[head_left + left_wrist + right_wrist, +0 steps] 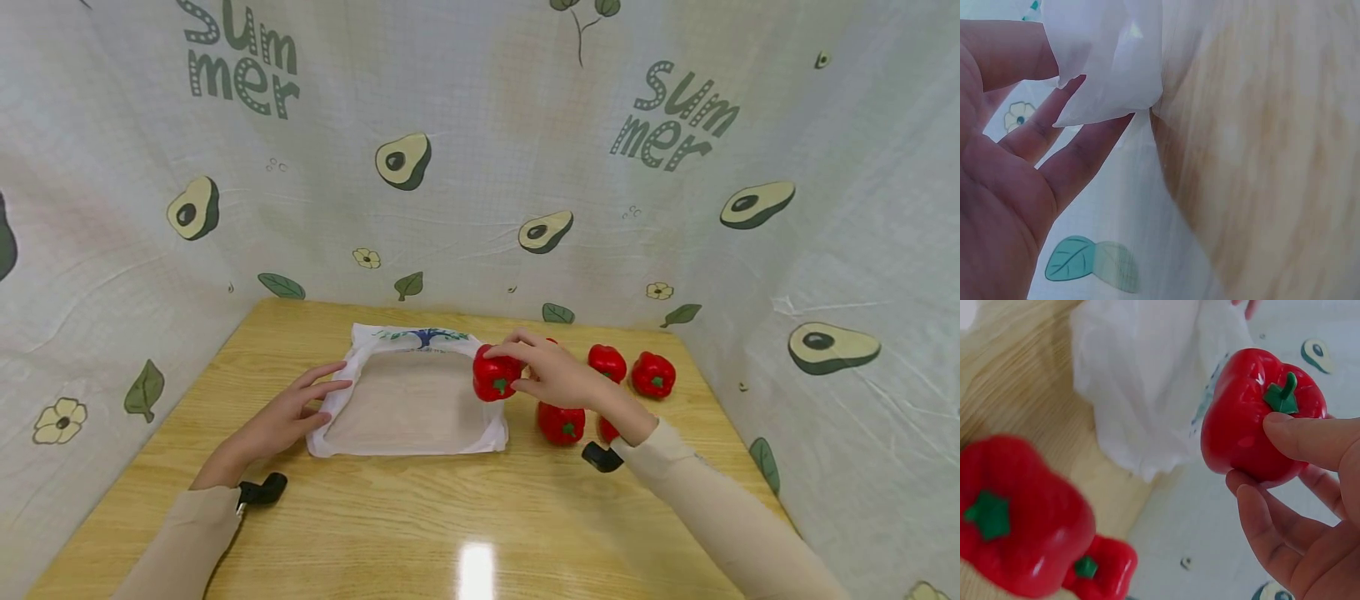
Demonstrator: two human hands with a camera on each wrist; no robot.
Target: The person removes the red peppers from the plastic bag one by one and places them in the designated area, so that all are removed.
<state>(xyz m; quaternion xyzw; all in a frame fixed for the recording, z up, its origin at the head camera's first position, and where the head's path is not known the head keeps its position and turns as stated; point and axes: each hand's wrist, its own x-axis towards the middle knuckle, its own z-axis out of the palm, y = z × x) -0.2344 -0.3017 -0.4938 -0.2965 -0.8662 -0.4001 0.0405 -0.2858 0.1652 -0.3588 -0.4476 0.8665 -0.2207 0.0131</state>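
Observation:
A white plastic bag [411,392] lies flat on the wooden table [420,517], its mouth held wide. My left hand [300,408] holds the bag's left rim, with the white film [1110,62] draped over its straight fingers [1079,156]. My right hand [551,371] grips a red bell pepper [495,377] at the bag's right edge, just above the table. In the right wrist view the thumb and fingers curl round that pepper [1254,415], its green stem facing the camera, with the bag [1147,375] just behind.
Several more red peppers lie right of the bag: one [561,422] under my right wrist, two further back [607,362] [653,374]. An avocado-print cloth [480,167] walls the table on three sides. Bare wood stretches along the near edge.

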